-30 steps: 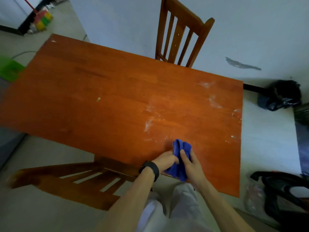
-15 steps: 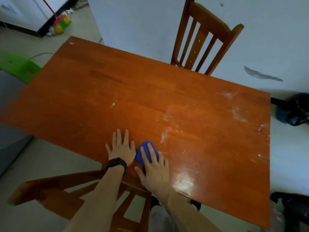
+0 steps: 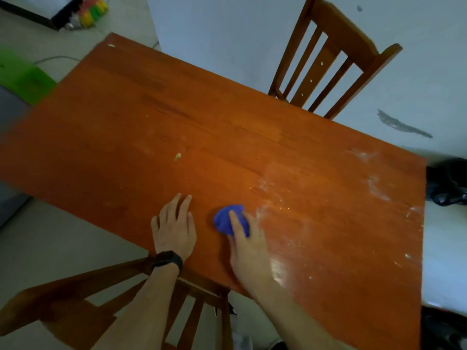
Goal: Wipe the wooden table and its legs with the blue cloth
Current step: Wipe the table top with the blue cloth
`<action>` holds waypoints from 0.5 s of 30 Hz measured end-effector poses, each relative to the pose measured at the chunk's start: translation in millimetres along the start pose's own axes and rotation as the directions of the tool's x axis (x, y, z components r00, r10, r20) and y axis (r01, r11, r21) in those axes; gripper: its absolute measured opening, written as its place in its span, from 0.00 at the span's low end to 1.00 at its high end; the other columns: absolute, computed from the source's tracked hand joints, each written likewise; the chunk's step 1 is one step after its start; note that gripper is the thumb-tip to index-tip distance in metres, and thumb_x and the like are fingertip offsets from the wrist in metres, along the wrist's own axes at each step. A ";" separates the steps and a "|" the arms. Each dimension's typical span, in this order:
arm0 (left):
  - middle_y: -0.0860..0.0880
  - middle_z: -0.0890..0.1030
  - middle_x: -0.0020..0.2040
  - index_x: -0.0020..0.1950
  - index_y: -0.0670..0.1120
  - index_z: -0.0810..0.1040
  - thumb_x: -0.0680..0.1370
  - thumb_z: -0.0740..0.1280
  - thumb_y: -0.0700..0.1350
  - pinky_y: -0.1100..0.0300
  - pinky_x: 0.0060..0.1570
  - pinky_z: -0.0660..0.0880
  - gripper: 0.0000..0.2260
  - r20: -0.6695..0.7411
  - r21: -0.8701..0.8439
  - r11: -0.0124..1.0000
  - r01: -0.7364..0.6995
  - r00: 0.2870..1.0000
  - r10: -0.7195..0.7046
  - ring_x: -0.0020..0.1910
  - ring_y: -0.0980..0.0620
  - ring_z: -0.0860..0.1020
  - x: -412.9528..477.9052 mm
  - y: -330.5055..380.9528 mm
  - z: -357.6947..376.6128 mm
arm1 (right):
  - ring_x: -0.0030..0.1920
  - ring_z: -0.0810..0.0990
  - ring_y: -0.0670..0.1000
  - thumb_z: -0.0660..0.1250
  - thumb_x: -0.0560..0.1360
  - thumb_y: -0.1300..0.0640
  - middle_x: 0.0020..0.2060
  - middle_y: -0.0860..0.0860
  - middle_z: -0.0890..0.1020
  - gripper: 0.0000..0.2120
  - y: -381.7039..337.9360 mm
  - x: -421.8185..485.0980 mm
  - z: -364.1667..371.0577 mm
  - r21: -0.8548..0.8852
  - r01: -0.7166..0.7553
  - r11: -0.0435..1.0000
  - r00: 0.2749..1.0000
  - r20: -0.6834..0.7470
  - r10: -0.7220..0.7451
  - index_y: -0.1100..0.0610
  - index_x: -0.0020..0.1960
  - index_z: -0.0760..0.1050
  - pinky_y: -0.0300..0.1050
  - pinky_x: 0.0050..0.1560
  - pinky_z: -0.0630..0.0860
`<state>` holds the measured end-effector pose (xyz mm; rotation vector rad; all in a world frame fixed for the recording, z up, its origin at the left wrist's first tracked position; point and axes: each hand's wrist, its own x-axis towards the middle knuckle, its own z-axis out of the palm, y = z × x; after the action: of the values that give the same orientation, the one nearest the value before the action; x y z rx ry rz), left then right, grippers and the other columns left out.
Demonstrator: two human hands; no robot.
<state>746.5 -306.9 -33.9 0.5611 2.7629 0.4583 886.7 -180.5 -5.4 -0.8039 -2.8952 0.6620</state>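
Note:
The wooden table point(image 3: 156, 117) fills the view, its top orange-brown, with white dusty smears point(image 3: 374, 183) on the right half and a small pale crumb point(image 3: 177, 156) left of centre. A bunched blue cloth point(image 3: 225, 219) lies on the top near the front edge. My right hand point(image 3: 249, 246) lies over the cloth's right part, fingers spread, pressing it onto the wood. My left hand point(image 3: 174, 226), with a black watch on the wrist, rests flat on the table to the cloth's left, apart from it. The table legs are hidden.
A wooden chair point(image 3: 326, 61) stands at the table's far side against the pale wall. Another wooden chair point(image 3: 83, 299) is tucked under the front edge below my arms. A black bag point(image 3: 447, 183) lies on the floor at right, a green object point(image 3: 22, 77) at left.
Both hands held the cloth at the front edge; now the left hand lies flat by itself. The right hand has slid the cloth rightwards away from it, towards the white smears.

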 end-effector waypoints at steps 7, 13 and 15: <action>0.52 0.52 0.81 0.80 0.58 0.52 0.81 0.42 0.57 0.43 0.77 0.46 0.26 0.006 0.084 0.993 0.086 0.996 -0.086 0.80 0.49 0.50 12.9 -30.3 4.3 | 0.51 0.75 0.60 0.70 0.67 0.58 0.71 0.55 0.68 0.40 2.1 26.8 26.8 -0.196 0.273 0.942 0.958 0.149 -0.246 0.45 0.76 0.60 0.51 0.45 0.80; 0.52 0.53 0.81 0.80 0.58 0.53 0.82 0.42 0.57 0.42 0.76 0.48 0.26 0.005 0.067 0.995 0.078 0.997 -0.078 0.80 0.50 0.51 10.9 -32.7 0.8 | 0.54 0.75 0.68 0.67 0.71 0.68 0.67 0.64 0.69 0.32 85.6 51.9 -31.8 -0.118 -0.348 0.930 0.931 -0.158 0.329 0.55 0.74 0.67 0.59 0.56 0.74; 0.53 0.51 0.81 0.80 0.59 0.51 0.81 0.41 0.58 0.43 0.77 0.46 0.26 0.015 0.062 0.995 0.083 0.996 -0.084 0.80 0.51 0.50 10.6 -33.9 0.5 | 0.58 0.75 0.67 0.68 0.74 0.66 0.66 0.65 0.70 0.28 57.0 69.1 -19.4 -0.050 -0.224 0.973 0.955 -0.209 0.209 0.57 0.73 0.68 0.59 0.59 0.74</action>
<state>726.2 -332.0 -48.8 0.4597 2.7791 0.3494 857.7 -94.1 -15.4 -1.1394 -2.6847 0.4599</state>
